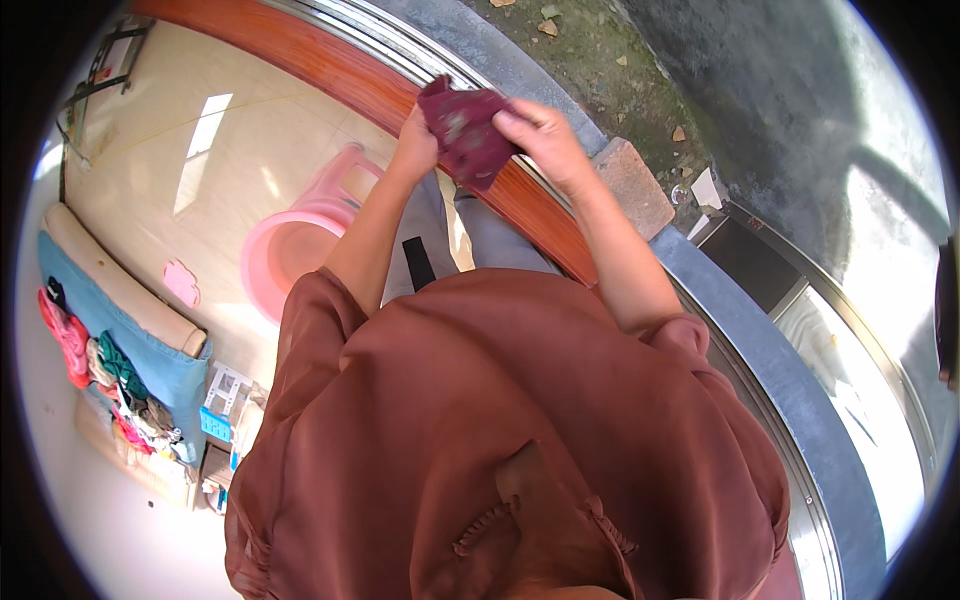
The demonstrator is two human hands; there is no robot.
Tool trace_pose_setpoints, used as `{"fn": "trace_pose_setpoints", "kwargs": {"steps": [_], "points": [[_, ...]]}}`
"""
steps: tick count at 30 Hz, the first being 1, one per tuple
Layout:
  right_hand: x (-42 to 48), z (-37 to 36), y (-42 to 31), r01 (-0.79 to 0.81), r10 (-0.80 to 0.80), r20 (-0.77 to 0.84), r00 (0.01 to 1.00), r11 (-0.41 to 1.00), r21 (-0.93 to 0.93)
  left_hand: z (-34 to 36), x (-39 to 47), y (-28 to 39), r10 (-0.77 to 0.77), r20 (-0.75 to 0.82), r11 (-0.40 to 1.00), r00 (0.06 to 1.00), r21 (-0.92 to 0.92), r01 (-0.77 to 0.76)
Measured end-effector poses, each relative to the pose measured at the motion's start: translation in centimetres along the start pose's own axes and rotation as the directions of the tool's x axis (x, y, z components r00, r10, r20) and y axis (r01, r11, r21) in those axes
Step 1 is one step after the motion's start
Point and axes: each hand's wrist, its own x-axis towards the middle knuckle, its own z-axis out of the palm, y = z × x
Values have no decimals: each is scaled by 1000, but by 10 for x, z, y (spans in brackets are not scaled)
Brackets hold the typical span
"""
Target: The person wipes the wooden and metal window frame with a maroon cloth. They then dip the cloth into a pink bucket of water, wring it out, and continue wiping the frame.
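A dark maroon cloth (469,139) with pale patches is stretched between both hands, above a reddish wooden sill. My left hand (418,141) grips its left edge, with the fingers partly hidden behind the fabric. At the right edge, my right hand (541,135) pinches the cloth between thumb and fingers. The cloth looks slightly blurred. Below and left of it, a pink plastic basin (259,259) stands beside a pink plastic stool (334,180) on the tiled floor.
Metal sliding-door tracks (375,34) run beside the wooden sill (330,71). A brick (634,187) rests near the outer ledge. On the left, a sofa with a blue cover (124,300) bears a heap of clothes (124,382). A white and blue plastic rack (217,405) stands nearby.
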Motion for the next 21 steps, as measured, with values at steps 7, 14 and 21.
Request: {"fn": "trace_pose_setpoints", "kwargs": {"steps": [7, 14, 21], "points": [[6, 2, 124, -172, 84, -215, 973, 883, -436, -35, -3, -25, -31, -158, 887, 987, 450, 100], [27, 11, 133, -180, -75, -367, 927, 771, -612, -53, 5, -45, 37, -218, 772, 975, 626, 110], [8, 26, 125, 45, -485, -176, 857, 409, -911, -38, 18, -36, 145, -107, 762, 984, 647, -42]]}}
